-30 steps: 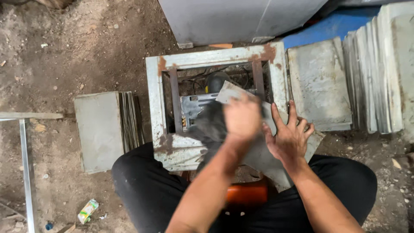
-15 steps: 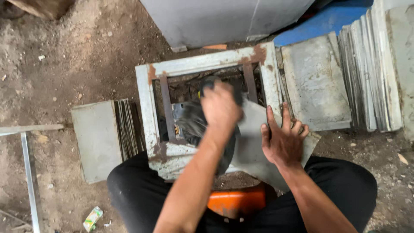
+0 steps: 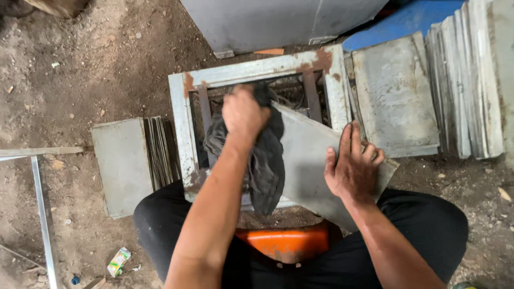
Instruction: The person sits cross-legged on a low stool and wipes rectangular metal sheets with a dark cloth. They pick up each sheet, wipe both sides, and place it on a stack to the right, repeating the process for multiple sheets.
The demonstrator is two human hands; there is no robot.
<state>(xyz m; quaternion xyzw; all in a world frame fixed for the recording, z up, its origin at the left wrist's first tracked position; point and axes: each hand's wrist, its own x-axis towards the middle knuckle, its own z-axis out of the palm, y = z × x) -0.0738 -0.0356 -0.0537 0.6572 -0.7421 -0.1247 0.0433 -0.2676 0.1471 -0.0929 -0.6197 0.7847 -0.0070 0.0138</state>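
Head cam: left hand point(image 3: 243, 113) fingers grip dark rag point(image 3: 267, 160), right hand point(image 3: 352, 168) fingers spread on grey sheet point(image 3: 305, 160).

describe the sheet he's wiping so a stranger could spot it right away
Find the rusty white rectangular metal frame on the dirt floor. Across its right side lies one flat grey metal sheet, tilted askew. Unlike the stacked sheets nearby, it lies alone, under the dark grey rag and the right hand.

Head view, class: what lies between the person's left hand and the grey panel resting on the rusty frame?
In the head view, a dark cloth lies between the left hand and the grey panel; the hand grips it bunched, and it hangs over the panel's left part.
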